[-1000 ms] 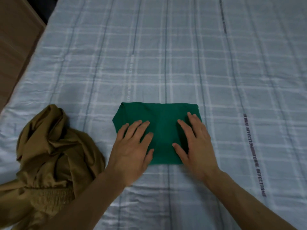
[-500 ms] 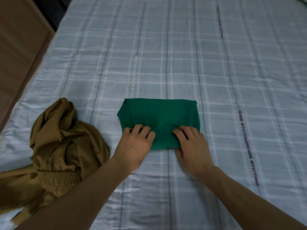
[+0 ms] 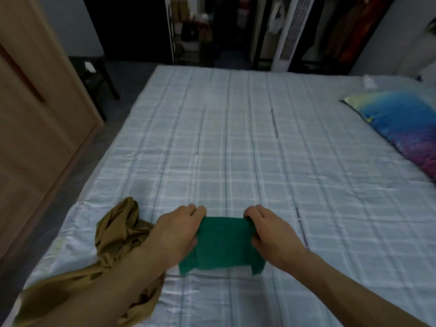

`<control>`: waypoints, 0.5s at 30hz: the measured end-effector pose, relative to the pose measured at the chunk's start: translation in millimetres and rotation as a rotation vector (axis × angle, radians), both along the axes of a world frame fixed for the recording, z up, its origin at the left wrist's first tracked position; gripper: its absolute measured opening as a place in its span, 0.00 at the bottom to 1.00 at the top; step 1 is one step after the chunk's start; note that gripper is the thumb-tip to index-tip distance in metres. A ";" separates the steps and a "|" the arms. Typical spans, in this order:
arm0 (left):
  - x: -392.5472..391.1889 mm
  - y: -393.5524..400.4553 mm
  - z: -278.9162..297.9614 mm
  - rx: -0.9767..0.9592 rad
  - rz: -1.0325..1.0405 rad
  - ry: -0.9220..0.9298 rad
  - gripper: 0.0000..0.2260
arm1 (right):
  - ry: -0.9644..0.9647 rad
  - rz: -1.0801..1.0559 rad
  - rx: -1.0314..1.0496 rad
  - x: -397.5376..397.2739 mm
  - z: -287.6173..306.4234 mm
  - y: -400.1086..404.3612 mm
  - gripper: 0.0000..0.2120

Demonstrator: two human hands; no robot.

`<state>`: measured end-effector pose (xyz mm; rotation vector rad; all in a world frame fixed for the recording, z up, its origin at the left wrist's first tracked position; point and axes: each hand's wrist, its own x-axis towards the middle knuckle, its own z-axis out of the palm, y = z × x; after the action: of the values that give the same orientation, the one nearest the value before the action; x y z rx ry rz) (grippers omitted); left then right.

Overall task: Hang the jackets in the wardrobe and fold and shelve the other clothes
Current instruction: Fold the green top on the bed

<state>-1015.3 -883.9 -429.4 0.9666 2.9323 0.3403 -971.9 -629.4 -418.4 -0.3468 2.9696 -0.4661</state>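
A folded green garment is held just above the near part of the bed. My left hand grips its left edge with curled fingers. My right hand grips its right edge the same way. The bottom corners of the green garment hang loose. A crumpled olive-brown garment lies on the bed to the left, partly under my left forearm.
A wooden wardrobe stands along the left, across a narrow strip of floor. A colourful pillow lies at the bed's right side. Beyond the bed's far edge are a white tower fan, a dark shelf rack and hanging clothes.
My hands went from pressing flat on the green garment to gripping its sides and lifting it. My head has tilted up, so the room beyond the bed now shows.
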 end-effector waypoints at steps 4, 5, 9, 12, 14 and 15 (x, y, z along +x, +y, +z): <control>17.5 -9.0 93.9 0.007 -0.025 0.066 0.18 | 0.108 0.016 0.022 21.2 91.3 -6.3 0.15; 23.2 -10.3 118.7 -0.005 -0.042 0.108 0.19 | 0.145 0.027 0.011 27.3 113.6 -7.7 0.16; 47.2 -14.2 213.7 -0.026 -0.033 0.331 0.21 | 0.297 0.063 0.004 47.0 205.5 -7.2 0.17; 74.6 -13.1 279.4 0.013 0.001 0.418 0.17 | 0.412 0.062 0.005 72.9 273.7 -6.7 0.14; 98.4 -10.8 317.3 0.029 0.014 0.454 0.15 | 0.460 0.057 0.001 96.6 310.8 -4.6 0.12; 112.1 -9.4 333.7 0.030 0.009 0.464 0.14 | 0.472 0.057 0.000 109.6 326.2 -3.0 0.12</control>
<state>-903.2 -893.4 -95.7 1.1771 3.3485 0.1789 -862.2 -632.4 -92.2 -0.6173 3.3986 -0.4269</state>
